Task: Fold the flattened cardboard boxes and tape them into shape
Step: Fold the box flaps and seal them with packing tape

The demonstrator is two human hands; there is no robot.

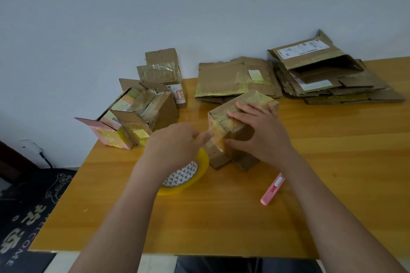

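A small brown cardboard box stands folded into shape in the middle of the wooden table. My right hand rests on its top with the fingers laid flat and the thumb against its front side. My left hand pinches a strip of clear yellowish tape that runs from the box's top down over its left edge. The yellow tape roll lies on the table just under my left wrist, partly hidden by it.
A pink utility knife lies right of the roll. Several assembled boxes stand at the back left. Flattened boxes are piled at the back centre and back right. The table's near edge runs along the bottom.
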